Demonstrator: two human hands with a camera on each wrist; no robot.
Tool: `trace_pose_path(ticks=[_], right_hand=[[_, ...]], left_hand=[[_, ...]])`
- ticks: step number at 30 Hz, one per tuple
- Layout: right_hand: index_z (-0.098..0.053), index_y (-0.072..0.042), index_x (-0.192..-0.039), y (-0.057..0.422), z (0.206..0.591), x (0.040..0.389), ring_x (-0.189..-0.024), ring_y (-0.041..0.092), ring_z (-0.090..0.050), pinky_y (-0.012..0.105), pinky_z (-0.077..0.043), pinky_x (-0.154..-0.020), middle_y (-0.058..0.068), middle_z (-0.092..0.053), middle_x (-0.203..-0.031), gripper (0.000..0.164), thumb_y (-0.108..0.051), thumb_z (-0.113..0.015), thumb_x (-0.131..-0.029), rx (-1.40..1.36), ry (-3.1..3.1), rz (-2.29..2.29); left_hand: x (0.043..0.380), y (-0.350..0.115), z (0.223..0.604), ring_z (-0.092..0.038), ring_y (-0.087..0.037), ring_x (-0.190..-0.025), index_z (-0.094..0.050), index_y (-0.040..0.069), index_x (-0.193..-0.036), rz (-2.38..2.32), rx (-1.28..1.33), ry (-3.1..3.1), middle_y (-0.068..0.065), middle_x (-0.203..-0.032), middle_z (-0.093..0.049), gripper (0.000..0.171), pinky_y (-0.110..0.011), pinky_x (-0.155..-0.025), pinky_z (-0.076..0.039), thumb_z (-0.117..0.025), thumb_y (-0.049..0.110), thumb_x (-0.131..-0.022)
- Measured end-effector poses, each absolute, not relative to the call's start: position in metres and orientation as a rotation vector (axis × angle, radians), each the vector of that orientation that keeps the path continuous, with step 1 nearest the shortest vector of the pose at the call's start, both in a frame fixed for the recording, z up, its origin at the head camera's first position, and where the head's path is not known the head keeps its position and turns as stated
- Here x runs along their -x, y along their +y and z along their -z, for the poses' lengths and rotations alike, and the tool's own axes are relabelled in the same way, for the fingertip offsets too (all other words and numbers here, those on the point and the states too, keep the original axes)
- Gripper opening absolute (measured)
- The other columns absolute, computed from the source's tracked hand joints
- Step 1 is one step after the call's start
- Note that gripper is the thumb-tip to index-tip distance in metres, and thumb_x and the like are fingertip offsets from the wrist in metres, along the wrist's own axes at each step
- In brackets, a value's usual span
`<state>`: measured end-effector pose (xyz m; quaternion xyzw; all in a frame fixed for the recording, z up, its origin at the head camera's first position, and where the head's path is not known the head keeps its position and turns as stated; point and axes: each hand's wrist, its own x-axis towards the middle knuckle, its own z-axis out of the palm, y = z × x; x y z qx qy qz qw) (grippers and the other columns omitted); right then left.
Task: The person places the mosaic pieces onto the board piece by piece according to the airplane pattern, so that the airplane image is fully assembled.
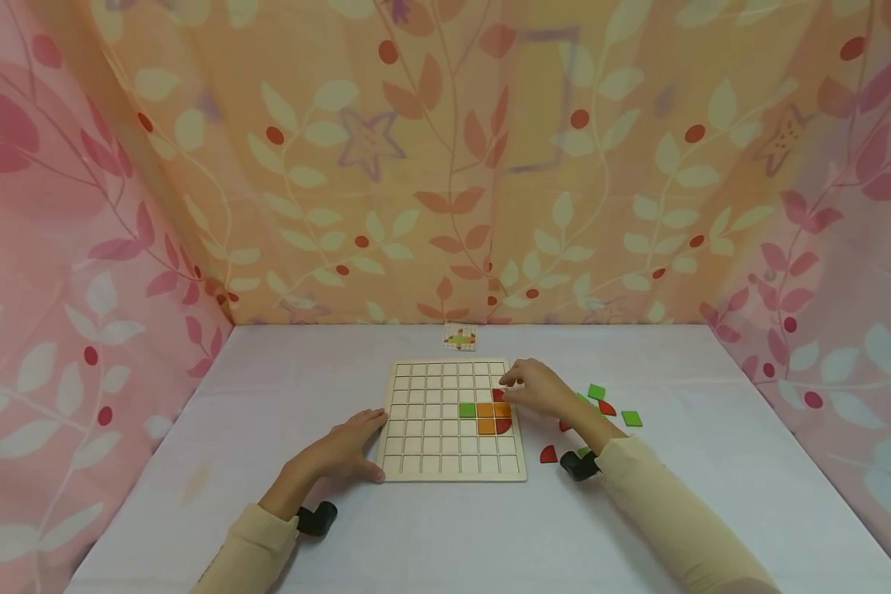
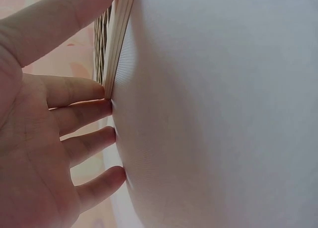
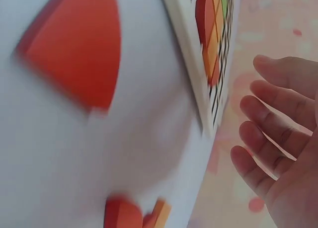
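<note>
While left hand (image 1: 349, 450) rests outstretched fingers (image 2: 82, 117) against left edge of grid board (image 1: 424, 445) on desk (image 1: 453, 536), right hand (image 1: 540, 388) hangs over right edge, fingers relaxed, apart, gripping nothing. Orange, green and red tiles (image 1: 485, 410) sit on board's right half; loose red and green pieces (image 1: 632, 418) lie beside it, some partly hidden behind right wrist (image 1: 596, 431). Picture card (image 1: 460, 337) lies beyond board, before flowered curtain (image 1: 445, 165).
</note>
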<state>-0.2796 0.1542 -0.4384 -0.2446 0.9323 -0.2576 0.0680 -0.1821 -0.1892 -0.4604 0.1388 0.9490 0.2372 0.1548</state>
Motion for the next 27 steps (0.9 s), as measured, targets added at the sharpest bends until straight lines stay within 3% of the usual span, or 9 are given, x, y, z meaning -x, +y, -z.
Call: trace_pose_path(ticks=[12,17,27], right_hand=[[-0.071,0.0,-0.11,0.211,0.435,0.284,-0.093,0.029,-0.057,0.043,-0.051,-0.083,0.01,-0.067,-0.095,0.029,-0.015,-0.072,-0.086,0.613,2.899,0.783],[-0.07,0.002,-0.111,0.237,0.439,0.289,-0.094,0.03,-0.058,0.048,-0.051,-0.087,0.012,-0.067,-0.097,0.03,-0.016,-0.071,-0.087,0.563,2.93,0.756],[-0.068,0.003,-0.115,0.271,0.446,0.292,-0.092,0.029,-0.057,0.047,-0.052,-0.086,0.018,-0.065,-0.104,0.033,-0.018,-0.066,-0.089,0.358,2.896,0.697]], left_hand=[[0.182,-0.19,0.462,-0.024,-0.04,-0.147,-0.037,-0.001,-0.148,-0.662,-0.412,2.723,-0.018,-0.157,-0.033,0.095,-0.063,-0.114,-0.024,-0.086,0.028,-0.072],[0.182,-0.19,0.461,-0.023,-0.04,-0.148,-0.037,0.0,-0.148,-0.671,-0.407,2.717,-0.017,-0.157,-0.032,0.095,-0.062,-0.115,-0.023,-0.086,0.027,-0.071],[0.183,-0.19,0.459,-0.022,-0.039,-0.148,-0.036,0.0,-0.148,-0.66,-0.417,2.712,-0.017,-0.158,-0.031,0.095,-0.062,-0.116,-0.023,-0.085,0.028,-0.072]])
